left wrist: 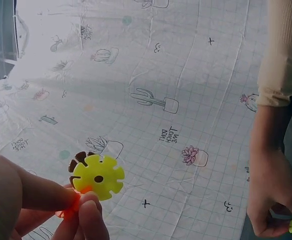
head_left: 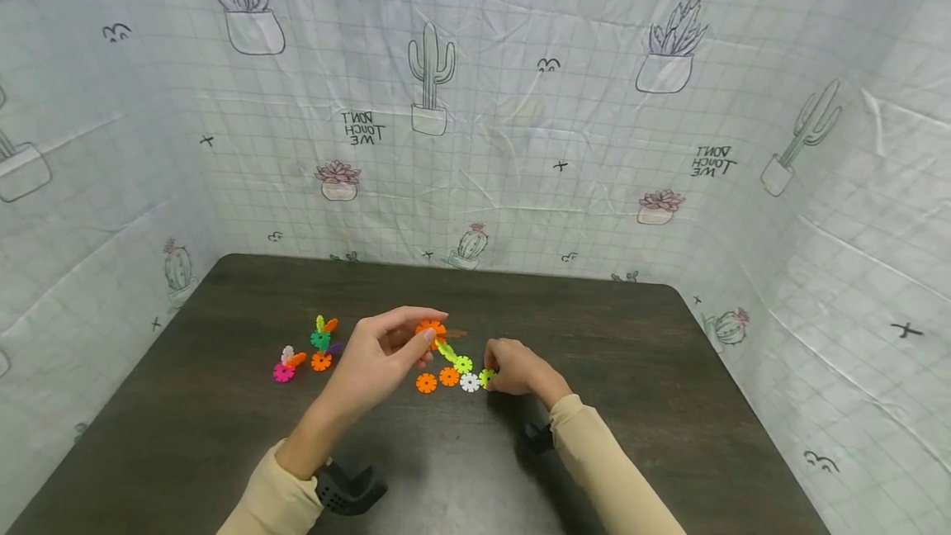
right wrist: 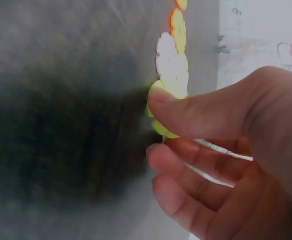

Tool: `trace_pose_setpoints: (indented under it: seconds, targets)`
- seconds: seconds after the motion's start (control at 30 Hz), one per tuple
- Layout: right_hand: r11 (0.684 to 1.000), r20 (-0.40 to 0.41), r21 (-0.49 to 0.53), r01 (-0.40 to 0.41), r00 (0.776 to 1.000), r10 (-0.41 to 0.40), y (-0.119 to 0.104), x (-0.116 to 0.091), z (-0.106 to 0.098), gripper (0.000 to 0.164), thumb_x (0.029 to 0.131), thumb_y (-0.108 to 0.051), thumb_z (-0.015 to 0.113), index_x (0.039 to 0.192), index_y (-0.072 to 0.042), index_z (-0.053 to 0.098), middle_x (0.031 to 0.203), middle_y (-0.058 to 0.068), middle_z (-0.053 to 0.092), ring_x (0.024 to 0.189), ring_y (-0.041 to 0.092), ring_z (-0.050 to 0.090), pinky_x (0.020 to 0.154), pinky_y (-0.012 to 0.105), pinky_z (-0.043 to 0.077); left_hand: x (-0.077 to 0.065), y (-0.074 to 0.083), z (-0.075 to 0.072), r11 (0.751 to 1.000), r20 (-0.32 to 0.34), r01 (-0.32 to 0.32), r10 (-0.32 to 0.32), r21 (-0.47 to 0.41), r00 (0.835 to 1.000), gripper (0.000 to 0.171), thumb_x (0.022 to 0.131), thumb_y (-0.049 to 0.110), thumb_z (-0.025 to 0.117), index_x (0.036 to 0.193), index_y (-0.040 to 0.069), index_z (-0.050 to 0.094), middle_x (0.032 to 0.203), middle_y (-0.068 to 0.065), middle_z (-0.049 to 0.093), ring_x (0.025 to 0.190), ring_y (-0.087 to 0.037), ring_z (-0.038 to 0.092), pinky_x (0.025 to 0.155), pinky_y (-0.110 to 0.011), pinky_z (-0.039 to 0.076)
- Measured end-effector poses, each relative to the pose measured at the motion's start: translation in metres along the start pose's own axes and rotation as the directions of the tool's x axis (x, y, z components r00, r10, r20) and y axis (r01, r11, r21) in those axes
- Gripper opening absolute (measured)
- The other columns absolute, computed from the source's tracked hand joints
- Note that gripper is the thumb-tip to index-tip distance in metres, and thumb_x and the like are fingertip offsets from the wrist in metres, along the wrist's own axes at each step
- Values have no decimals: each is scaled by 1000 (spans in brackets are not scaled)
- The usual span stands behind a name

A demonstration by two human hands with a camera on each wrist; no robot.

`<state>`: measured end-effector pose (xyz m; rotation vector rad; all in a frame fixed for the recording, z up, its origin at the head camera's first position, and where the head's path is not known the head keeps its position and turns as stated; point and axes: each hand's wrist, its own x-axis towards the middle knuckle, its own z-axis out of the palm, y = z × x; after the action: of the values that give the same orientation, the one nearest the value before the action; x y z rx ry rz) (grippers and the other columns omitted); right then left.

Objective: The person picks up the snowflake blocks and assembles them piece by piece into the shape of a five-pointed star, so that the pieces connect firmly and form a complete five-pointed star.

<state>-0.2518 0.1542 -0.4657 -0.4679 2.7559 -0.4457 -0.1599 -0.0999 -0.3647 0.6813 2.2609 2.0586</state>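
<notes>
My left hand [head_left: 371, 362] pinches an orange notched disc [head_left: 431, 329] between thumb and fingers, above the table. A yellow disc [left wrist: 103, 177] and a dark brown disc [left wrist: 78, 162] are joined to that orange one. My right hand [head_left: 518, 368] is low at the table, thumb and fingertips pinching a yellow-green disc [right wrist: 157, 100]. Beside it lie a white disc [head_left: 470, 383] and another yellow-green disc [head_left: 463, 364]. Two loose orange discs, one at the left [head_left: 426, 384] and one nearer the white [head_left: 449, 376], complete the small cluster.
Left of my left hand stand two small assemblies of joined discs: one with a pink base [head_left: 283, 372], one with green [head_left: 320, 340] and orange discs. The dark table [head_left: 617, 353] is bordered by a printed cloth [head_left: 490, 205] at the back and sides.
</notes>
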Motion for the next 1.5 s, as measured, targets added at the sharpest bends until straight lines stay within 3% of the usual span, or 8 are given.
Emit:
trace_pose_setpoints:
  seconds: [0.17, 0.27, 0.37, 0.5, 0.6, 0.7, 1.03, 1.5]
  targets:
    - [986, -137, 117, 122, 985, -105, -4, -19, 1, 21, 90, -6, 75, 90, -13, 55, 82, 0, 58, 70, 13, 55, 62, 30, 46, 0, -2, 1, 1000, -5, -11, 11, 4, 1000, 26, 100, 10, 65, 125, 9, 70, 101, -15, 71, 77, -17, 68, 72, -31, 60]
    - [942, -311, 233, 240, 936, -162, -15, -33, -6, 16, 94, -9, 73, 93, -14, 57, 83, -2, 63, 70, 10, 61, 62, 27, 52, 0, -2, 1, 1000, -14, -25, 26, 11, 1000, 27, 99, 9, 65, 125, 10, 70, 101, -15, 71, 77, -17, 69, 74, -33, 61]
    - [846, -486, 366, 388, 855, -182, -32, -47, -19, 13, 96, -13, 72, 100, -13, 60, 86, 2, 67, 71, 11, 66, 63, 30, 58, 0, -2, 1, 999, -30, -41, 41, 16, 999, 26, 98, 7, 66, 124, 9, 70, 100, -15, 72, 76, -17, 69, 75, -32, 61]
    - [675, -634, 479, 562, 753, -177, -55, -68, -38, 14, 97, -12, 70, 105, -7, 60, 90, 12, 70, 76, 13, 72, 69, 37, 62, 1, -2, 1, 999, -51, -48, 49, 21, 997, 25, 97, 6, 67, 122, 9, 71, 98, -15, 72, 75, -17, 68, 73, -30, 61]
    - [570, -689, 516, 640, 705, -168, -64, -80, -47, 13, 97, -4, 67, 105, -1, 58, 91, 19, 69, 78, 14, 73, 74, 40, 63, 1, -2, 1, 999, -54, -49, 50, 24, 997, 25, 97, 6, 67, 122, 9, 71, 95, -16, 71, 74, -17, 67, 73, -30, 61]
    - [519, -714, 520, 679, 679, -172, -68, -89, -50, 13, 96, 2, 66, 105, 4, 57, 91, 21, 68, 79, 14, 73, 76, 42, 63, 0, -2, 1, 999, -52, -45, 46, 23, 998, 25, 97, 5, 67, 122, 8, 71, 92, -16, 71, 74, -17, 67, 73, -32, 61]
    - [504, -715, 512, 695, 671, -198, -70, -98, -51, 13, 96, 2, 65, 106, 3, 58, 92, 22, 69, 78, 14, 74, 74, 42, 63, 0, -2, 5, 998, -35, -59, 59, 13, 998, 26, 98, 4, 66, 123, 7, 70, 93, -15, 71, 75, -16, 69, 74, -33, 62]
    - [541, -714, 495, 680, 673, -192, -69, -102, -51, 11, 95, 2, 67, 105, 1, 64, 89, 20, 71, 72, 13, 72, 69, 39, 63, -1, -1, 9, 998, 19, -46, 45, 36, 999, 18, 98, 7, 66, 115, 6, 71, 91, -13, 72, 74, -17, 69, 69, -29, 60]
